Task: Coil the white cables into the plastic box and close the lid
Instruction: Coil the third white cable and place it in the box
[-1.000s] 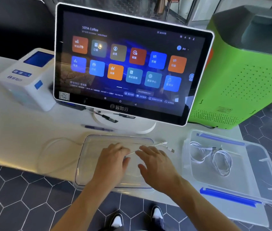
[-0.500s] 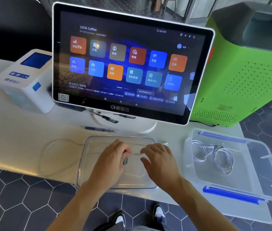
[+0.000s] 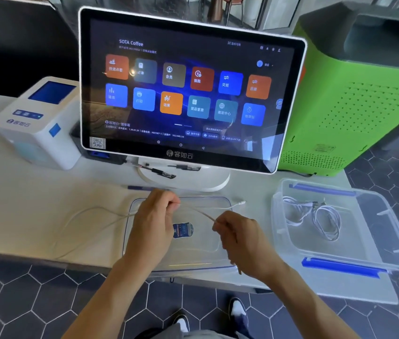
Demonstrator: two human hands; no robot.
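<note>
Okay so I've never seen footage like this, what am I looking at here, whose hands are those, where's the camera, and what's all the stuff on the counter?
There is no robot here. A person wears a wide-angle camera on their head, so you look down at their own arms and shoes.

The left hand and right hand each pinch a stretch of a thin white cable, whose slack loops away to the left on the white counter.

Under the hands lies a clear lid. To the right sits an open plastic box with blue latches, holding a coiled cable.

Behind stand a touchscreen terminal, a small white printer on the left and a green machine on the right.
</note>
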